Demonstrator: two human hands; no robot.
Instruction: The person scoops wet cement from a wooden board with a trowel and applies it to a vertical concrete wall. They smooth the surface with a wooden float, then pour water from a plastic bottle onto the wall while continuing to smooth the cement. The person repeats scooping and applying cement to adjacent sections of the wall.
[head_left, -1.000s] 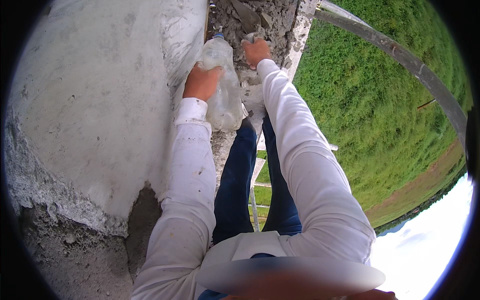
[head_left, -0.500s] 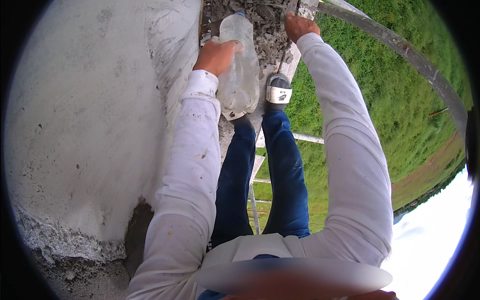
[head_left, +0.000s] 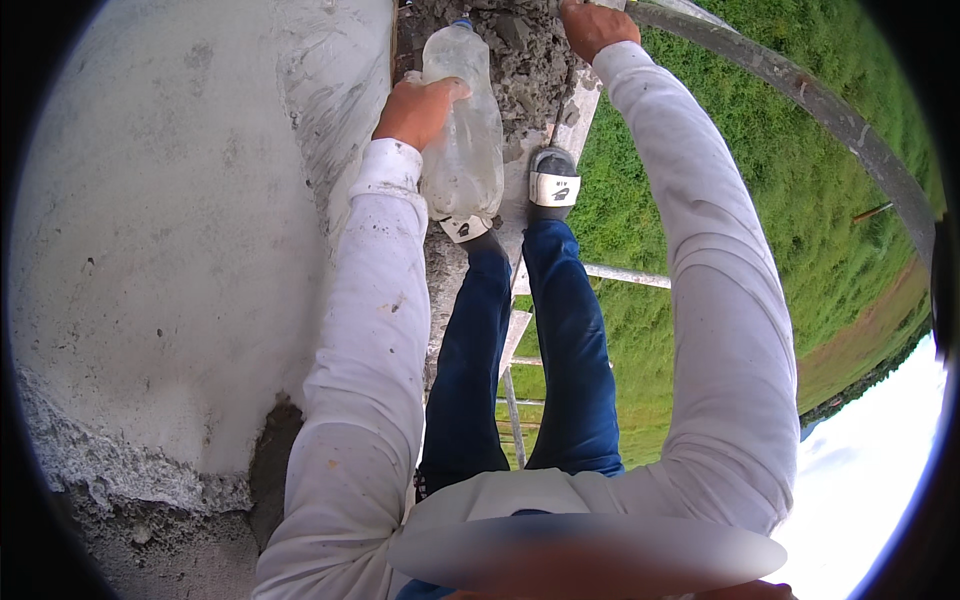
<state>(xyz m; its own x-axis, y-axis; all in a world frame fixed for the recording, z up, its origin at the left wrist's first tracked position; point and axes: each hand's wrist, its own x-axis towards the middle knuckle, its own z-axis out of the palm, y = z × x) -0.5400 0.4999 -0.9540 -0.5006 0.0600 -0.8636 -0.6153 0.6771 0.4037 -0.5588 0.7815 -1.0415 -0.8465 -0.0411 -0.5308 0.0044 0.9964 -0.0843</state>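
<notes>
My left hand is closed on the side of a large clear plastic bottle with a blue cap. The bottle points cap-forward, above my left sandal, and looks dusty. Wet grey mortar lies in a heap just beyond and to the right of it. At the top edge of the view, my right hand has its fingers curled in beside the mortar. What it grips is mostly cut off by the frame; only a pale bit shows by the knuckles.
A grey plastered wall rises close on my left, rough along its lower part. I stand on a narrow planked platform. To the right, a metal pipe curves past, with grass far below and thinner bars under the platform.
The bottle and my left hand have shifted slightly left. My right hand has moved a little farther away, toward the top edge.
</notes>
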